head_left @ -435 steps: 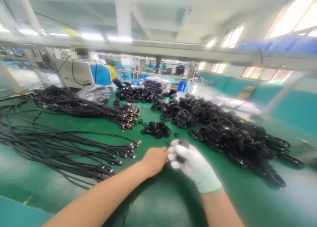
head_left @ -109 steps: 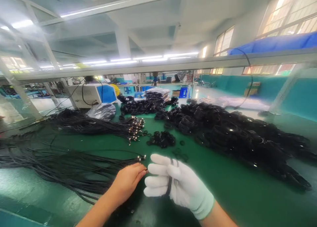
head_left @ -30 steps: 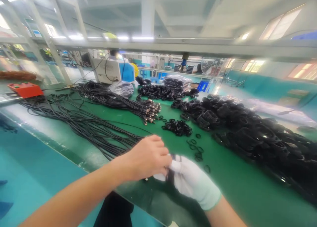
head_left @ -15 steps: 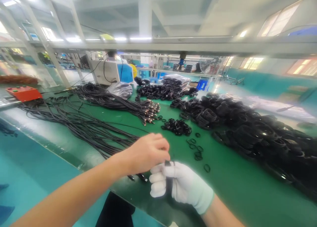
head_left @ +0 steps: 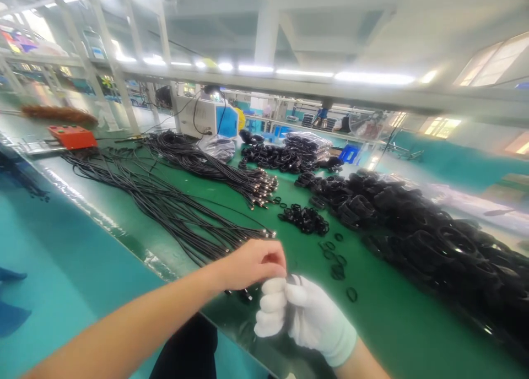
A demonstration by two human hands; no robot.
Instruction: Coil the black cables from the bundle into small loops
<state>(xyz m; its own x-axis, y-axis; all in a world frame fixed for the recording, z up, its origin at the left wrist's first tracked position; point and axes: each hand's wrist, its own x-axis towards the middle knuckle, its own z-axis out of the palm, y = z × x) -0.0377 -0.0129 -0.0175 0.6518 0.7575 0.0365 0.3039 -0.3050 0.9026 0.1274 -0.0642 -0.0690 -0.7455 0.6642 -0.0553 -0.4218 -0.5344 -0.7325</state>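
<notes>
My right hand (head_left: pixel 308 318), in a white glove, is closed around a dark bundle (head_left: pixel 291 314) that looks like a coiled black cable seen edge-on. Thin dark bands cross the glove near the index finger. My bare left hand (head_left: pixel 256 263) meets it from the left, thumb and fingers pinched together at the top of the bundle. What those fingertips grip is hidden. Just beyond the hands lie small loose black rings (head_left: pixel 351 294) and a small heap of black rings (head_left: pixel 306 219). Straight black cables (head_left: pixel 173 202) with metal plugs run out to the left, partly behind my left forearm.
A large pile of coiled black cables (head_left: pixel 438 236) covers the right side of the green table (head_left: pixel 397 318). A second cable bunch (head_left: pixel 206 167) lies further back. A red control box (head_left: pixel 73 137) sits at the left, and a white-and-blue machine (head_left: pixel 206 117) stands behind.
The view has shifted, so the table items appear further right and slightly lower. My left fingers have tilted down closer against the glove, and the gloved fingers have curled tighter over the dark bundle.
</notes>
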